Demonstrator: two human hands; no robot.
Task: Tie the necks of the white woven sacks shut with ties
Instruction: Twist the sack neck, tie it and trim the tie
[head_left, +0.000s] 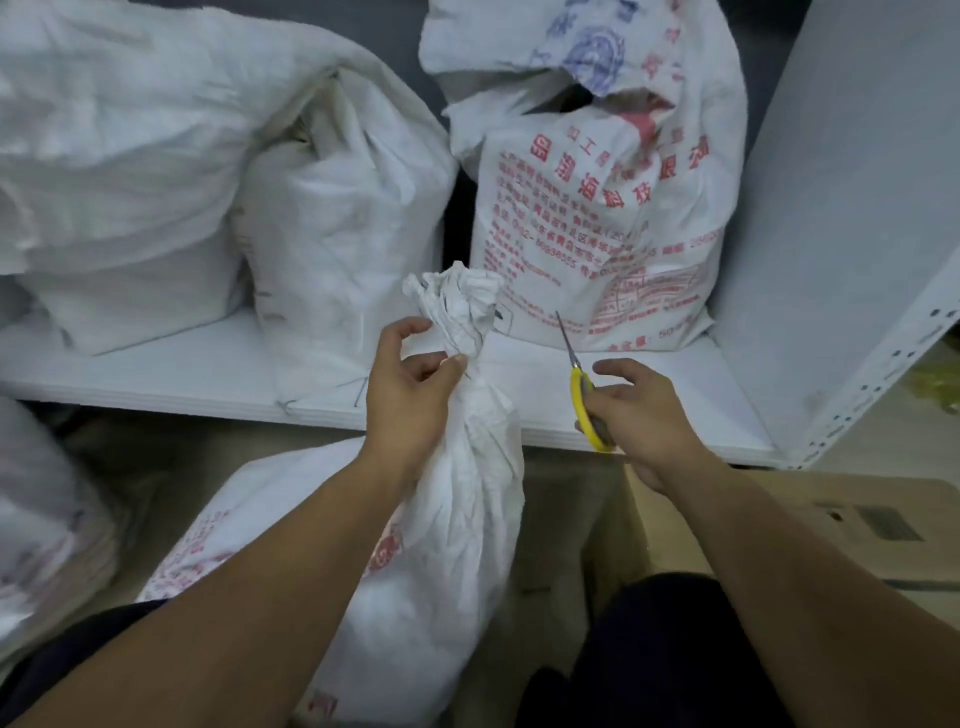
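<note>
White shelf board runs across in front of me; brown cardboard box near right, perforated upright just beyond it.

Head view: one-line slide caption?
Left hand grips gathered neck of white woven sack; right hand holds yellow-handled scissors beside it.

At least five sacks, one pair of scissors, two hands.

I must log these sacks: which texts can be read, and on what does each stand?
"科技", large red, on the back sack.
"80838555", small red, same sack; likely, slightly blurred.
Its other red lines and blue print: too blurred.
Red marks on the front sack: unreadable.
Label on the box: too small.
</note>
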